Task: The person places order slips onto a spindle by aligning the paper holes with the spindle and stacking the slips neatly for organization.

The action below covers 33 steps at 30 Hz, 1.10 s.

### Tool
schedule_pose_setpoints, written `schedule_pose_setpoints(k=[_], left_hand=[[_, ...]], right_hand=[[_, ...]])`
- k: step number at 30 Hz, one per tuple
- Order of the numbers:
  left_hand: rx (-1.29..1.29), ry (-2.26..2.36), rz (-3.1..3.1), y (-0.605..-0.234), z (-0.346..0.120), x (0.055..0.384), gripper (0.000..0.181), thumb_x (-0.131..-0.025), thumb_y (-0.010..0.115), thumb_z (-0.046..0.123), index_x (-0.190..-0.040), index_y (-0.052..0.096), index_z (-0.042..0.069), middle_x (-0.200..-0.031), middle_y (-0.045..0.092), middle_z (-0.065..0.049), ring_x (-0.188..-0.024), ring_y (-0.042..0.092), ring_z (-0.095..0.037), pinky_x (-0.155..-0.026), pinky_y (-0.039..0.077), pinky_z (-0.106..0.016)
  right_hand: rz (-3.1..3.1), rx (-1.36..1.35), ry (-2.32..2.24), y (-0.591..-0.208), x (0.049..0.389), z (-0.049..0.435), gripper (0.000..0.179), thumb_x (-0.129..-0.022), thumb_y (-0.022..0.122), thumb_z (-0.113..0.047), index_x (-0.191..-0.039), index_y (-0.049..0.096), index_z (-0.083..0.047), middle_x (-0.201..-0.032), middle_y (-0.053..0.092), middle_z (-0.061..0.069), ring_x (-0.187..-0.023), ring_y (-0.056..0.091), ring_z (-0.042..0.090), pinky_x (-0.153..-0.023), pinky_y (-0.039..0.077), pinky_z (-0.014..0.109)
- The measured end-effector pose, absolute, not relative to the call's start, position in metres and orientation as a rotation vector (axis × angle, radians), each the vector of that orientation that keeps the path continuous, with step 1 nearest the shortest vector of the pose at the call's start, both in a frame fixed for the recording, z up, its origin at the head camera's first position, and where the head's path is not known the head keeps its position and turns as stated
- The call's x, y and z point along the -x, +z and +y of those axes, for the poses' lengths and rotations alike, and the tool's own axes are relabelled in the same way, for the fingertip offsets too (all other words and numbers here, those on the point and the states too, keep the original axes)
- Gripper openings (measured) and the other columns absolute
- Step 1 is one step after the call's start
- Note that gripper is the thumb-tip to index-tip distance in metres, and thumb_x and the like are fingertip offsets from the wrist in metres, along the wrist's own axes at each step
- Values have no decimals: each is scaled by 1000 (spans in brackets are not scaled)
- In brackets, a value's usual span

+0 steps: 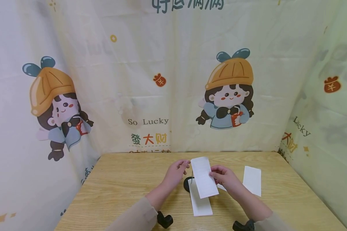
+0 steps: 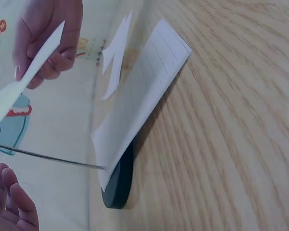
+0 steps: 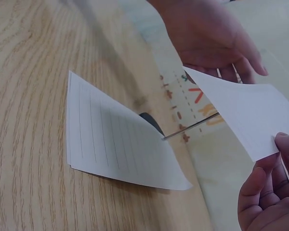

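Note:
My right hand [image 1: 224,175] pinches a small white paper sheet [image 1: 203,178] by its right edge, between thumb and fingers. The sheet is raised and tilted at the upper part of a thin metal bill spike [image 2: 48,156]; I cannot tell whether the spike pierces it. My left hand [image 1: 176,170] hovers at the sheet's upper left corner, fingers loosely bent, apparently holding nothing. Below, lined paper slips [image 3: 115,139] are threaded on the spike, above its round black base [image 1: 186,184], which they partly cover.
Another white slip [image 1: 252,180] lies on the wooden table [image 1: 127,183] to the right. A further slip [image 1: 222,187] shows partly behind the right hand. A printed cloth [image 1: 150,96] hangs behind the table.

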<state>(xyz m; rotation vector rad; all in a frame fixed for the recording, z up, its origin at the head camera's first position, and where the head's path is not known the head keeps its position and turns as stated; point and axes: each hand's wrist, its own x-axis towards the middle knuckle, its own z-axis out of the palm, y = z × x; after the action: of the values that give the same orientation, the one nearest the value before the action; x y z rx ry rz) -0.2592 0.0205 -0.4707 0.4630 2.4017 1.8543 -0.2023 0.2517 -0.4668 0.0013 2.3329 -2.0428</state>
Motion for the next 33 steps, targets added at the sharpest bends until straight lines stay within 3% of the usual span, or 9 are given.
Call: schedule_pose_setpoints(k=[5, 16, 33], left_hand=[[-464, 1858, 2408, -467, 25, 257, 36, -101, 52, 45, -113, 69, 15, -110, 67, -11, -80, 58, -17, -66, 45, -31], [-469, 1859, 2440, -469, 33, 257, 33, -97, 63, 40, -117, 69, 14, -98, 65, 2, -84, 62, -23, -67, 48, -32], [-438, 1848, 2467, -467, 37, 258, 24, -95, 66, 40, -100, 69, 17, -92, 62, 2, -80, 56, -16, -65, 48, -31]], right_hand=[[2338, -25, -2056, -468, 203, 251, 29, -96, 63, -11, -119, 58, 7, -92, 62, 6, -77, 56, 20, -69, 49, 30], [2342, -119, -2066, -474, 208, 246, 27, -97, 62, -10, -120, 59, 4, -99, 64, 9, -83, 58, 22, -73, 51, 31], [2336, -95, -2066, -472, 206, 242, 27, -98, 61, -9, -121, 57, 5, -95, 64, 6, -80, 57, 20, -70, 50, 30]])
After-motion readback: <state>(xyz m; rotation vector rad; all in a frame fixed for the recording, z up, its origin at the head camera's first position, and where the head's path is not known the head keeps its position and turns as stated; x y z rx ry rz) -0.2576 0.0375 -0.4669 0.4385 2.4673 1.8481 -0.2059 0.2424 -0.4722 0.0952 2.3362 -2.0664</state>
